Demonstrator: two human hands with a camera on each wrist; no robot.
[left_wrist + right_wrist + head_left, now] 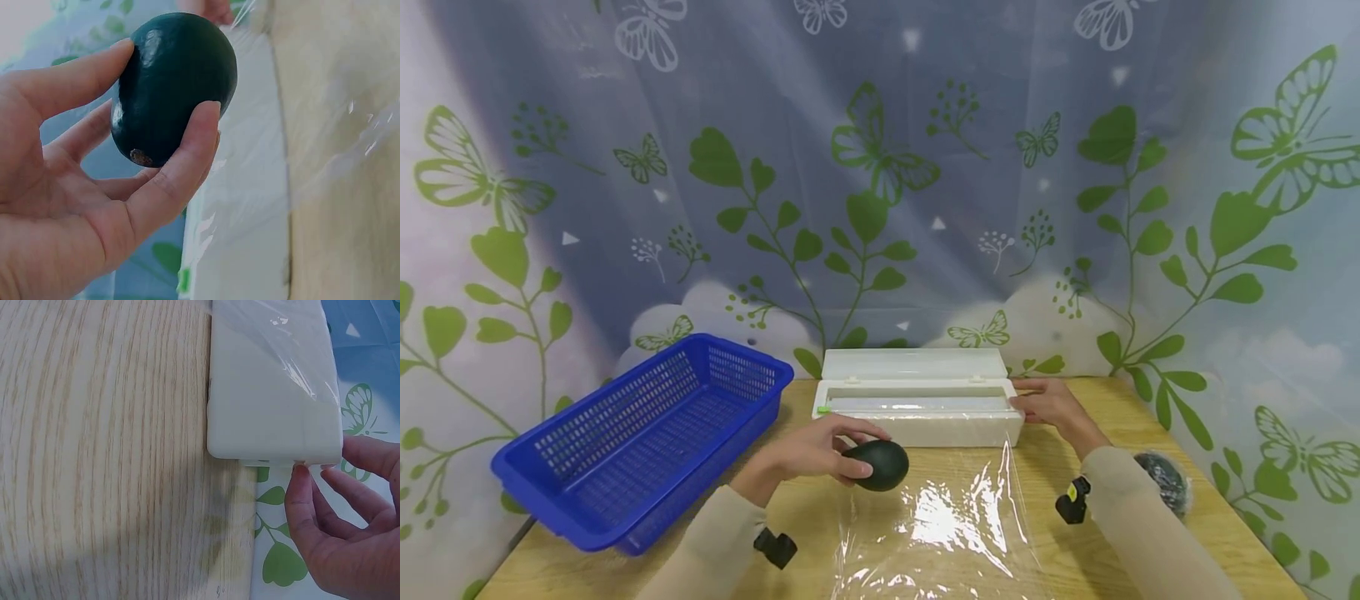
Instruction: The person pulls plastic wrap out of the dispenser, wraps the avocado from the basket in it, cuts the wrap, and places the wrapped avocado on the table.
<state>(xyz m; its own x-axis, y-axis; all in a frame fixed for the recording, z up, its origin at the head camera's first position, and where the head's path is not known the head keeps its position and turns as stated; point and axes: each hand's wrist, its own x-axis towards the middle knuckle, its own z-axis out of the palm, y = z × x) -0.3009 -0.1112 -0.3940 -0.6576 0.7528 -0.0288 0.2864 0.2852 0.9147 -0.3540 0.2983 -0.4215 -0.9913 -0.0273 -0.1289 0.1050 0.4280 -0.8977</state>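
Observation:
My left hand [831, 450] grips a dark green, egg-shaped avocado [883, 465] between thumb and fingers. In the left wrist view, a brown stem scar marks one end of the avocado [181, 87]. It is held over the near side of a white cling film dispenser [917, 427], whose lid stands raised at the back. Clear film [940, 517] runs from the dispenser toward me across the table. My right hand [1054, 410] holds the dispenser's right end; in the right wrist view, its fingertips [301, 472] are at the end face of the box [275, 406].
A blue plastic basket [632, 442] with slotted walls stands at the table's left. Beside my right forearm lies a dark round item wrapped in film [1165, 482], partly hidden by the sleeve. A patterned curtain [880, 250] hangs behind the wooden table [797, 542].

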